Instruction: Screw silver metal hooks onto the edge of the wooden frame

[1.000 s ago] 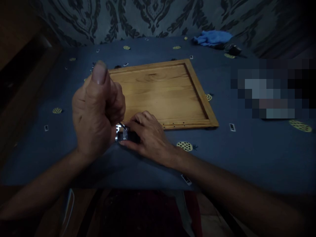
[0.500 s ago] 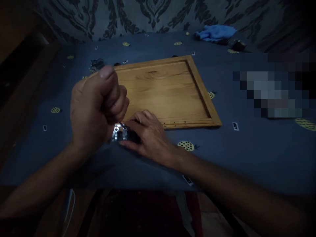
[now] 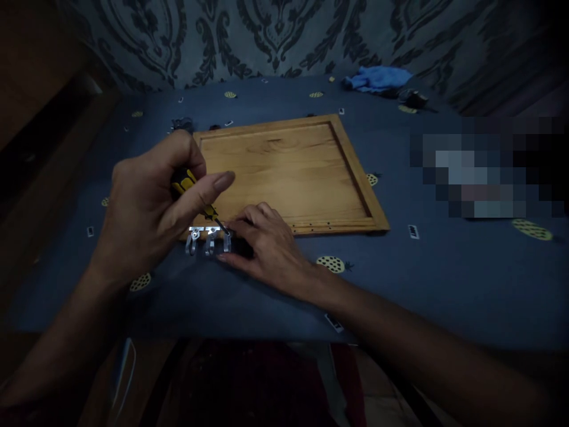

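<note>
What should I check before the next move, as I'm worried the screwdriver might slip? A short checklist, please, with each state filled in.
1. Screwdriver gripped: ok, the left hand has its fingers curled round the handle.
2. Tip at the rightmost hook: ok, it reaches it.
3. Tip seated in a screw: cannot tell, too small.
4. Right hand at that hook: ok, thumb and index finger are there.
5. Fingers clear of the tip: not ok, the right index finger looks very close.
6. Wooden panel flat: ok, it appears flat on the pineapple-print cover.

Framed wooden panel lies flat; metal hooks sit at its near edge; yellow-and-black screwdriver slants to the rightmost.
</note>
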`<state>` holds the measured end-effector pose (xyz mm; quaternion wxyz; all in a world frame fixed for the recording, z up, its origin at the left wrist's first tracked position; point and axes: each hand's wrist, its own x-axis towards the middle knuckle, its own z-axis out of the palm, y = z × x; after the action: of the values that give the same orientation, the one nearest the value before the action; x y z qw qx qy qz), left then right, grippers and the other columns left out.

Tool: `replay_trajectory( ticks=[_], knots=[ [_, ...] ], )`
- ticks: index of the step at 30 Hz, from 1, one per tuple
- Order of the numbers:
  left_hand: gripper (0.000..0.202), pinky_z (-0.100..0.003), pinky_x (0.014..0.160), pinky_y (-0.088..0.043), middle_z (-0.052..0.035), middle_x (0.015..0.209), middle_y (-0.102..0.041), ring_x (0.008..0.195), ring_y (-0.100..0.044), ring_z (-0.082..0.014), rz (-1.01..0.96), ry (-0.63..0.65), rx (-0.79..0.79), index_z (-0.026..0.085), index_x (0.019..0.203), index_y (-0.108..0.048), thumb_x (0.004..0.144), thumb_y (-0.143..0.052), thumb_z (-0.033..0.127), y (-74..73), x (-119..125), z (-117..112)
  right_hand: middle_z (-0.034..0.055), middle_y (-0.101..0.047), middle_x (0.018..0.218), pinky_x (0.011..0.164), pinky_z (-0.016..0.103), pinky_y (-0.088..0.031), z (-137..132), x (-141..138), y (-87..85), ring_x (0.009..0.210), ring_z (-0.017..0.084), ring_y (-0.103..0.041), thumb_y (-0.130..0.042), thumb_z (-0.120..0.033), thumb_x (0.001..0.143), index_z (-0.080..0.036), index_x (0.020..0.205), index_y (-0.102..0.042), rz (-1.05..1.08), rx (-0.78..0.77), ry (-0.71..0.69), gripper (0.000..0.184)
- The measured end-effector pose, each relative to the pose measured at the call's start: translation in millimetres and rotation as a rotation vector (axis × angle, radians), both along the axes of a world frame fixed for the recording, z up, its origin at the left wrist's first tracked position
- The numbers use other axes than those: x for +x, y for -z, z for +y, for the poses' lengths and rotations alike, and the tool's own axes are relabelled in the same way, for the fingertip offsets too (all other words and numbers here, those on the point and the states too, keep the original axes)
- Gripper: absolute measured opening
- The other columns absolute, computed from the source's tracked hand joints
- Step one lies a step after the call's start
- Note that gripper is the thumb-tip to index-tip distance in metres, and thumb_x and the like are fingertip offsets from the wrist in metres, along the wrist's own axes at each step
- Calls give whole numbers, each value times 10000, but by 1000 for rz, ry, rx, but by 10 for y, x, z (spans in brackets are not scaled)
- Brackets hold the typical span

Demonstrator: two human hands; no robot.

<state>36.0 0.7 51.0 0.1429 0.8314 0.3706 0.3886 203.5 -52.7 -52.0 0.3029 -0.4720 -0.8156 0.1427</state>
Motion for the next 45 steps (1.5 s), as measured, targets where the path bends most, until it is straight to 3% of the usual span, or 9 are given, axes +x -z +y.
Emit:
replay_trajectory(
  ticks=[4, 8, 20, 28, 35, 40, 43, 45],
  knots=[
    [292, -323, 486, -264, 32, 601, -504, 525, -405, -122, -107, -7, 51, 237, 680, -584, 838, -752, 418, 76, 11, -8, 120, -642, 1074, 879, 425, -468, -1, -6, 0, 1013, 284, -520, -698, -550, 899, -108, 1195, -698, -3, 0, 2, 532],
    [220, -287, 493, -337, 32, 612, -573, 549, -481, -121, -165, 11, -17, 221, 701, -645, 805, -795, 344, 124, 7, -30, 114, -644, 1089, 879, 430, -470, 3, 1, 13, 1021, 286, -522, -687, -551, 908, -143, 1203, -688, -3, -1, 0, 504],
    [205, -307, 623, -404, 1, 745, -611, 652, -554, -150, -123, 130, -54, 206, 816, -668, 893, -712, 390, 175, -10, 9, 120, -644, 1060, 870, 429, -474, 3, 3, 8, 1000, 284, -528, -681, -547, 912, -123, 1158, -697, -13, 30, -6, 490],
    [251, -296, 633, -427, -3, 741, -619, 643, -555, -153, -80, 132, -57, 221, 801, -652, 878, -723, 449, 126, -17, 11, 117, -645, 1069, 875, 444, -475, -4, 7, -4, 1006, 289, -527, -682, -544, 911, -143, 1158, -696, -13, 7, 0, 471],
    [207, -296, 615, -423, -8, 767, -609, 649, -551, -145, -63, 257, -50, 223, 844, -650, 919, -675, 415, 141, -75, 94, 116, -643, 1065, 877, 436, -470, 5, 9, 3, 1003, 284, -523, -645, -560, 933, -145, 1155, -693, -3, 3, -10, 473],
    [175, -271, 539, -415, -14, 805, -615, 681, -553, -138, -146, 114, -26, 222, 849, -696, 887, -720, 391, 174, -36, 25, 115, -641, 1058, 851, 434, -458, 5, -7, 16, 985, 278, -513, -562, -600, 967, -151, 1182, -686, -4, 4, 3, 513],
    [252, -268, 571, -516, -15, 960, -678, 776, -635, -158, -220, 31, -74, 246, 1068, -701, 848, -775, 344, 213, -18, -82, 107, -634, 1039, 840, 424, -454, 3, -12, 19, 971, 271, -506, -597, -591, 952, -155, 1153, -691, -24, 23, 12, 489],
    [302, -266, 612, -563, -1, 943, -690, 795, -685, -160, -195, 45, -76, 270, 1165, -670, 877, -747, 321, 237, -18, -147, 102, -624, 1031, 833, 415, -454, 4, -12, 23, 959, 266, -504, -652, -575, 923, -154, 1131, -693, -46, 34, 15, 471]
  ],
)
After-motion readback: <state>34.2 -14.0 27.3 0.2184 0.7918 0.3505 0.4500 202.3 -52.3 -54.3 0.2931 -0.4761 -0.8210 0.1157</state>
